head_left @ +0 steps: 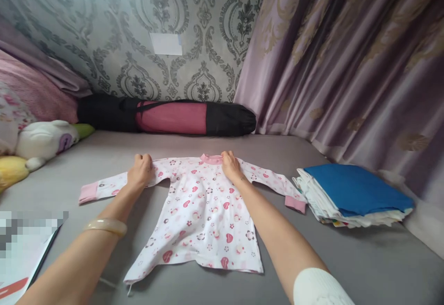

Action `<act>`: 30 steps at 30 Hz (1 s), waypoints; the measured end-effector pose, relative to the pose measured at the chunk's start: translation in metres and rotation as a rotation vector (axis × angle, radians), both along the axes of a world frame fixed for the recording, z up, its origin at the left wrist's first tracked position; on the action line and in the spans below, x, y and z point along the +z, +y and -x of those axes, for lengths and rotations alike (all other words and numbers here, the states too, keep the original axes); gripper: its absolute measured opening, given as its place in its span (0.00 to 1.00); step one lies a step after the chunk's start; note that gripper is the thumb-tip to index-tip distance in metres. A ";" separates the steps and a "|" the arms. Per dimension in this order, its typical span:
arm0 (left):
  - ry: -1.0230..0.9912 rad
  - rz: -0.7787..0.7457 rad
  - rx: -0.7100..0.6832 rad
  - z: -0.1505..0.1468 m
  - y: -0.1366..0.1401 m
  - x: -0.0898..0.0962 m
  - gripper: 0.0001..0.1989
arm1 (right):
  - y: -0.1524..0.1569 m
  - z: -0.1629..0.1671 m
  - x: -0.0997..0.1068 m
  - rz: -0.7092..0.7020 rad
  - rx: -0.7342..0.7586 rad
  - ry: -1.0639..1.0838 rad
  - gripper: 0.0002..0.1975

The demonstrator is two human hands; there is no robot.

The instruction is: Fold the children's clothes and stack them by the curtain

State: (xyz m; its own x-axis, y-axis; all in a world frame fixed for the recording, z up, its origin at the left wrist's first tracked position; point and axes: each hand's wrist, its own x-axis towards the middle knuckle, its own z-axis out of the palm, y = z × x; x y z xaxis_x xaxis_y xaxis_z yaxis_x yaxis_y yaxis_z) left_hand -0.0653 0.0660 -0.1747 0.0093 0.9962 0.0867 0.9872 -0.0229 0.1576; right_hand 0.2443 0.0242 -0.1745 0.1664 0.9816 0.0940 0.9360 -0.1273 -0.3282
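Observation:
A small white long-sleeved shirt [208, 212] printed with pink hearts and flowers lies spread on the grey bed sheet, its pink collar away from me. Its pink cuffs reach out to both sides, and the lower left hem corner flares outward. On the left sleeve, my left hand [140, 170] has its fingers closed on the fabric near the upper edge. Beside the collar, my right hand [231, 164] pinches the shirt at the right shoulder. The cloth between the fingers is hidden.
To the right sits a stack of folded clothes with a blue piece [359, 188] on top. A black and pink long bag [171, 117] lies along the wall. Plush toys [46, 141] are at left, with a blurred tablet-like object [26, 254] nearer. Curtains [333, 55] hang at right.

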 end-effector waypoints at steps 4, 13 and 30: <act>-0.072 -0.018 0.029 -0.001 -0.010 0.004 0.22 | -0.018 -0.020 0.006 -0.056 0.087 0.093 0.22; -0.264 -0.120 -0.348 -0.015 -0.102 0.026 0.16 | -0.168 -0.118 0.054 0.134 -0.088 -0.176 0.17; -0.112 0.180 -0.840 -0.181 -0.276 0.026 0.10 | -0.189 -0.142 0.043 0.164 -0.043 -0.521 0.24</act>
State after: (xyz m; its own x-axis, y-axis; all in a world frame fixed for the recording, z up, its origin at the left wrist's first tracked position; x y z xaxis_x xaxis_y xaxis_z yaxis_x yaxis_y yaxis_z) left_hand 0.1154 -0.2100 -0.1490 0.7492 0.6618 -0.0272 0.6329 -0.7031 0.3242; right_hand 0.3863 -0.1653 -0.1314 0.1793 0.9836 0.0207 0.9622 -0.1797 0.2047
